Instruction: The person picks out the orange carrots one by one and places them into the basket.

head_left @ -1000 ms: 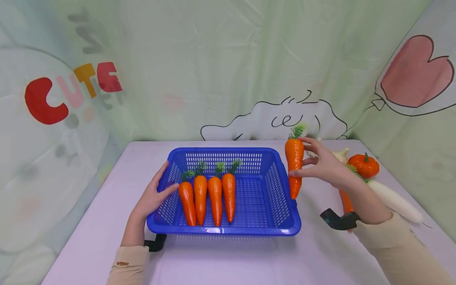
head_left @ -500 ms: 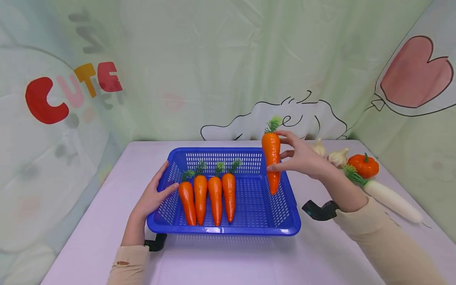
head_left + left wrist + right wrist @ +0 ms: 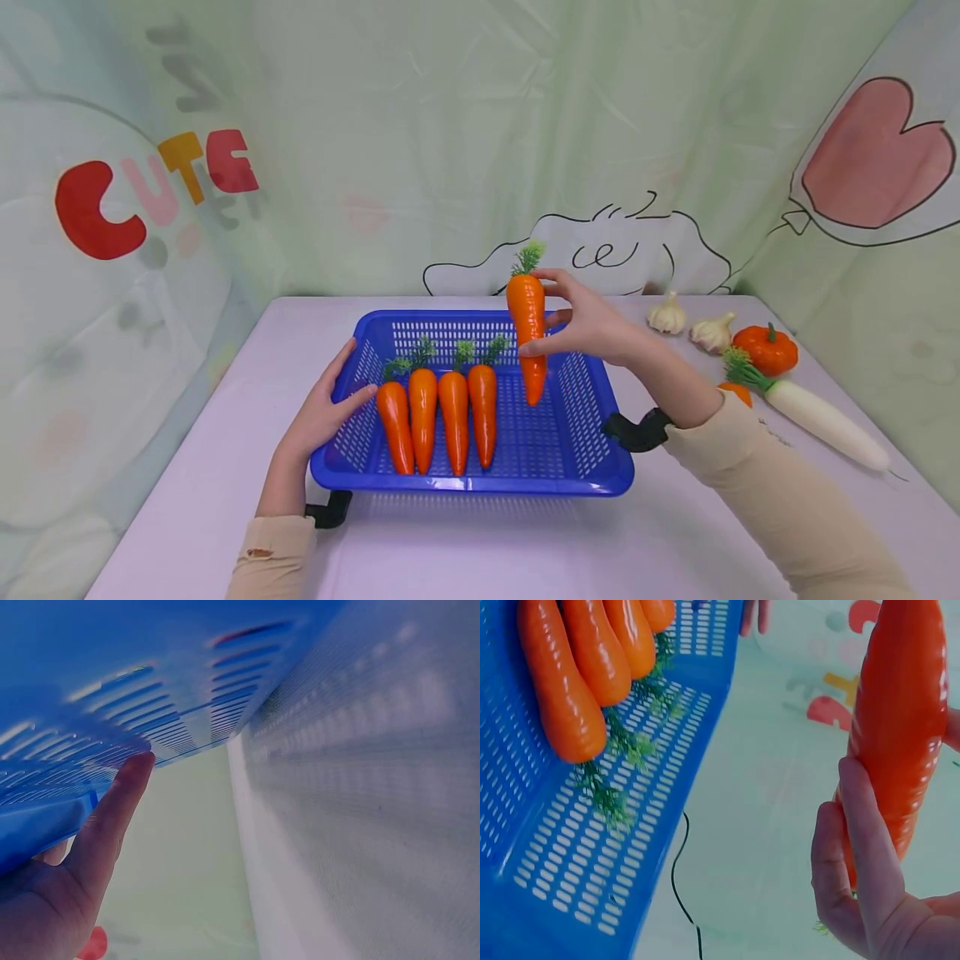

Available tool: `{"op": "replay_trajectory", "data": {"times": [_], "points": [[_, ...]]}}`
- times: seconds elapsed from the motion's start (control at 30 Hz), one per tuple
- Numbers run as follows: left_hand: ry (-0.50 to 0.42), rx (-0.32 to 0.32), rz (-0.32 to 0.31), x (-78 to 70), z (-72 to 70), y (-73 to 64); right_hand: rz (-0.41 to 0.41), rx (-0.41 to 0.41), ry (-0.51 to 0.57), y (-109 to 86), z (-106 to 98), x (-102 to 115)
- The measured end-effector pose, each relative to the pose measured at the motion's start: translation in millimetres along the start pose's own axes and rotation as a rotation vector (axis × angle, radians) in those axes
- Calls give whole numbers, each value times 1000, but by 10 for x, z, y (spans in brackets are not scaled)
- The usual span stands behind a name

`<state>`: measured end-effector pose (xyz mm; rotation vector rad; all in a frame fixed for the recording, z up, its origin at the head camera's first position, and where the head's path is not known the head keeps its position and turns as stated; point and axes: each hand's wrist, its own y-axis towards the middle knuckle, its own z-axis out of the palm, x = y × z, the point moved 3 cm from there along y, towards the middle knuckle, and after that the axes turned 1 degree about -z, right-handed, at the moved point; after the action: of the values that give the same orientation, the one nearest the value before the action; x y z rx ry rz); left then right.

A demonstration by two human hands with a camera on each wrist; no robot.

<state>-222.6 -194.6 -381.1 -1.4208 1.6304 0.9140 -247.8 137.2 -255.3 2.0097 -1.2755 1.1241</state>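
Observation:
My right hand [image 3: 585, 325] holds a carrot [image 3: 528, 329] upright by its side, thumb in front and fingers behind, over the right part of a blue plastic basket [image 3: 472, 485]. The carrot's green top points up and its tip hangs down. In the right wrist view the fingers lie along the carrot [image 3: 900, 712]. Several more carrots [image 3: 453, 421] lie side by side in the left half of the basket, tops toward the back. My left hand [image 3: 318, 421] holds the basket's left rim, its thumb over the edge; the left wrist view shows a finger [image 3: 124, 802] against the outer wall.
On the right of the table stand two garlic bulbs [image 3: 667, 314], a small pumpkin [image 3: 768, 348] and a white radish [image 3: 825, 423] with green leaves. Part of an orange thing [image 3: 738, 392] shows beside the right sleeve. A printed curtain [image 3: 480, 150] hangs behind the table.
My right hand has carried the carrot leftward, from the basket's right rim to above its inside. The left hand and the basket have stayed in place.

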Motion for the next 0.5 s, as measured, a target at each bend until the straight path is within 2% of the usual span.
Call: {"op": "replay_trajectory", "data": {"times": [0.23,0.5], "points": [[-1,3,8,4,2,6,-46,68,53,135,224,47],[0,-4,16,2,2,6,-67,128,89,341,542,3]]}}
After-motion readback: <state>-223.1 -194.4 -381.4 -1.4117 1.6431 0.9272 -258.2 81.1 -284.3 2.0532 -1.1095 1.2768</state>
